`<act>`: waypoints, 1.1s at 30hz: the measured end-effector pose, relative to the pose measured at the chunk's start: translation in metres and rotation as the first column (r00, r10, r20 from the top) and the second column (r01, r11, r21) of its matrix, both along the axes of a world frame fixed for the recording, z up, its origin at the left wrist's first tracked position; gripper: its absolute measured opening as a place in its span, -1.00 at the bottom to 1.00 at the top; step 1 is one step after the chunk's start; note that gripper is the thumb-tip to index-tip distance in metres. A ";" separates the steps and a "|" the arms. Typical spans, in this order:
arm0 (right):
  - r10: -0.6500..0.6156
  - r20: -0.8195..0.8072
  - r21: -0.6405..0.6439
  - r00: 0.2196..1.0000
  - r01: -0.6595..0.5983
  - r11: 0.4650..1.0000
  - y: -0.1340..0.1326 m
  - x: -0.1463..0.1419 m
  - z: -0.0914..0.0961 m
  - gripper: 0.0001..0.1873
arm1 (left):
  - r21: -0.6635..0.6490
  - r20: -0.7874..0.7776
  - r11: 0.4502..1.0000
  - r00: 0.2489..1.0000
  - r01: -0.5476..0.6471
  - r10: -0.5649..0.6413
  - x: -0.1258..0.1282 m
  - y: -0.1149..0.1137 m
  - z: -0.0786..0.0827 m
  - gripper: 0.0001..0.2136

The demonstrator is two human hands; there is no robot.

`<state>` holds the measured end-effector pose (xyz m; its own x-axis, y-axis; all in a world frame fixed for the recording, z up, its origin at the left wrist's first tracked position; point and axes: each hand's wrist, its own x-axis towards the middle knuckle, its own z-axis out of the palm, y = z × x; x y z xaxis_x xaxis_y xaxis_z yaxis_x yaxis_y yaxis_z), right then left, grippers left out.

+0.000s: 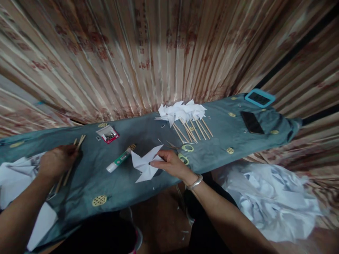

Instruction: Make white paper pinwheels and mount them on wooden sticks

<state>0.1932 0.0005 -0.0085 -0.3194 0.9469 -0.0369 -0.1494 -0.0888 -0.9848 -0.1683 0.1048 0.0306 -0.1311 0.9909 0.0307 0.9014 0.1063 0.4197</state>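
Note:
My right hand (172, 164) pinches a white folded paper pinwheel (145, 163) at its centre, just above the blue-grey cloth-covered board (148, 134). My left hand (57, 160) is closed over a small bunch of wooden sticks (69, 165) at the board's left end. A white glue stick with a green label (118, 160) lies between the two hands. Scissors with pale green handles (184, 152) lie just right of my right hand.
Several finished paper pinwheels on sticks (185, 118) lie at the back middle. A small red-and-white packet (107, 134) sits back left. A dark phone (252, 122) and a blue-framed tablet (259, 97) lie far right. Crumpled white paper (267, 201) is heaped lower right; a curtain hangs behind.

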 end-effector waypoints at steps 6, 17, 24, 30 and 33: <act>-0.001 -0.024 0.005 1.000 0.002 1.000 -0.008 0.010 0.005 -0.70 | 0.029 0.031 0.961 0.961 -0.276 0.275 0.032 -0.022 0.034 -0.94; 0.024 -0.027 -0.001 0.999 -0.024 1.000 -0.023 0.040 0.023 -0.66 | -0.210 0.937 0.976 0.295 0.053 0.185 0.186 -0.116 -0.010 -0.61; 0.055 0.094 -0.008 0.994 -0.055 0.998 -0.038 0.053 0.028 -0.75 | -0.262 0.958 0.945 0.171 0.194 0.231 0.208 -0.135 -0.033 -0.56; -0.115 0.376 0.206 0.920 0.038 0.978 -0.052 0.041 0.038 -0.88 | -0.259 0.955 0.938 0.207 0.230 0.213 0.198 -0.140 -0.037 -0.60; -0.224 0.489 0.401 0.843 0.011 0.916 -0.061 0.034 0.046 -0.91 | -0.215 0.956 0.945 0.252 0.246 0.152 0.194 -0.143 -0.035 -0.67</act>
